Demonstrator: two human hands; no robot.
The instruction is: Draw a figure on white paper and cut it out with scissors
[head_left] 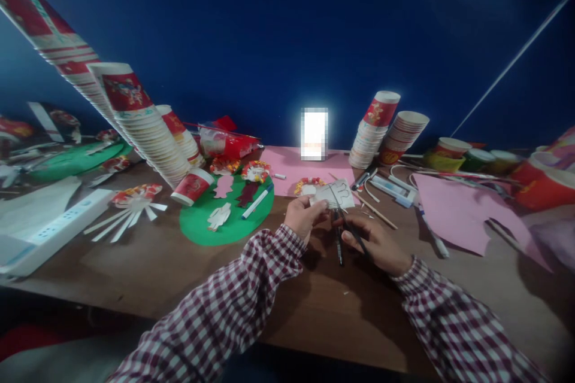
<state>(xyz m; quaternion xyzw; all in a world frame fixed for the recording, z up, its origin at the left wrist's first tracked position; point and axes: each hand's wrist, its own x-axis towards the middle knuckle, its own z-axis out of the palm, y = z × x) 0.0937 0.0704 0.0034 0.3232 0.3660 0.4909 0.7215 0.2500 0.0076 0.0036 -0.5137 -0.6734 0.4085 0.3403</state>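
Observation:
A piece of white paper [345, 192] with a dark curvy outline drawn on it is pinched between the thumb and fingers of my left hand [302, 215]. My right hand [381, 244] is closed around dark scissors [359, 234], whose thin blade lies across the paper. Just below the paper, a black pen [339, 246] is between my hands, on or close to the table. Behind the paper is a cut cup piece [309, 187] with a red and yellow rim on a pink sheet [283, 161].
A green round sheet [197, 233] holds small paper cutouts [219, 215] and a blue-white marker [257, 201]. Stacked paper cups [144, 114] lean at left; more cup stacks [376, 125] stand behind. A power strip [58, 230] lies left, a pink cut sheet [458, 209] right.

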